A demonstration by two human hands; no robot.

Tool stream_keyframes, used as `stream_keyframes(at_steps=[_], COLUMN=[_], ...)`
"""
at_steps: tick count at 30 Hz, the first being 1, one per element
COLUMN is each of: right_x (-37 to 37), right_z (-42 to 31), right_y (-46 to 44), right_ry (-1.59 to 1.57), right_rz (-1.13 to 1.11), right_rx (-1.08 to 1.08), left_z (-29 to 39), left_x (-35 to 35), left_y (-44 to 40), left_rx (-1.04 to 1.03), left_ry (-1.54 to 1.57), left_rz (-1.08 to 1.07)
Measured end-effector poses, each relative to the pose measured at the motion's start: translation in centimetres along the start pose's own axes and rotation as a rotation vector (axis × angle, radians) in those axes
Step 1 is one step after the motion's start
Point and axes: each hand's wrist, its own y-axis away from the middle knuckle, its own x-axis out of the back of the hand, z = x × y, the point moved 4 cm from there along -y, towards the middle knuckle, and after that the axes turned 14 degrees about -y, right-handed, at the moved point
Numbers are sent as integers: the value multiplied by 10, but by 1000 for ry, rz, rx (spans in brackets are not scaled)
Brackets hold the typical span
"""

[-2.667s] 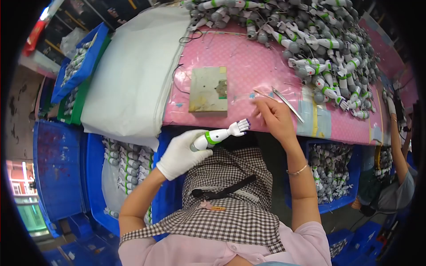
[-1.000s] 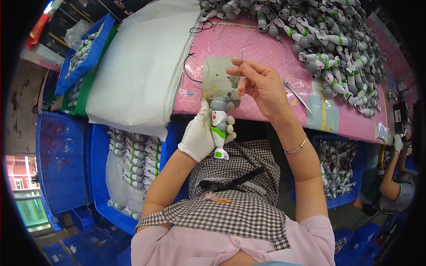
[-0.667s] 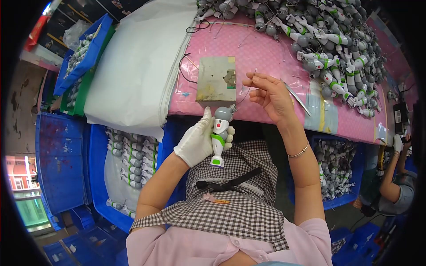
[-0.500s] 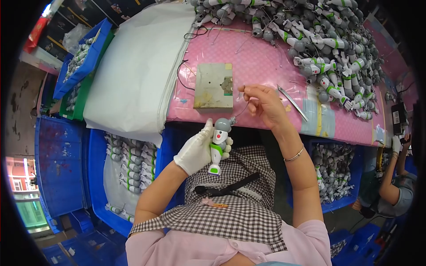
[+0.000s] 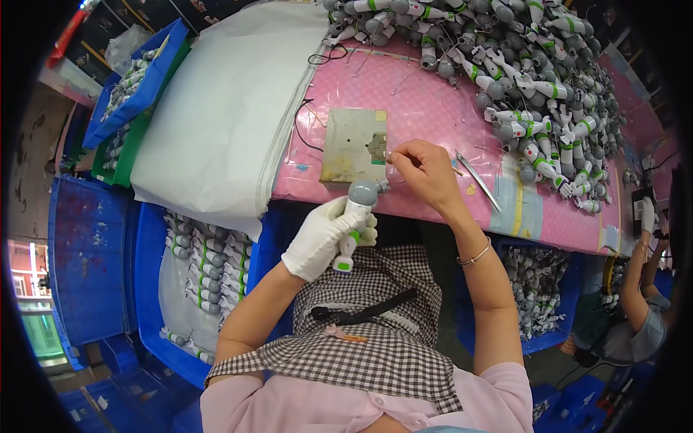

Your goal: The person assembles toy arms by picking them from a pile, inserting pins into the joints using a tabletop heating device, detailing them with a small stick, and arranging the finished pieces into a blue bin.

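Note:
My left hand (image 5: pixel 321 242), in a white glove, is closed around a small white and grey device (image 5: pixel 359 203) with green trim and a round grey head. The device is tilted, its head toward the table edge, and my fingers cover part of its body. A metal block (image 5: pixel 350 148) with a small recessed fitting on its right side lies just beyond it. My bare right hand (image 5: pixel 427 173) has thumb and index finger pinched together beside that fitting. Whatever is between those fingertips is too small to make out. Tweezers (image 5: pixel 478 180) lie to the right of this hand.
A large heap of similar devices (image 5: pixel 541 86) covers the back right of the pink table covering (image 5: pixel 426 108). White sheets (image 5: pixel 209 108) lie at left. Blue bins (image 5: pixel 150 289) with devices stand below the table edge on both sides. Another person's arm (image 5: pixel 635 274) shows far right.
My right hand has moved slightly down toward the block's fitting, its fingers drawn closer together. My left hand has turned the device, so its red-dotted face no longer shows.

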Motion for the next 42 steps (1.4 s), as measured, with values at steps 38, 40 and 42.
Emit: stream_keyframes(at_steps=[38,40,42], right_x=[4,7,5], right_z=[17,16,10], right_y=[-18,-18,-13], right_ry=[-391,-518,-719], right_rz=[-24,53,163], right_rx=[-390,-436,-539], left_z=[24,29,27], left_x=[8,4,7], left_y=[-19,-7,-6], left_rx=[-128,-151,-161], left_ry=[537,629,691], left_rz=[-49,-163,-206])
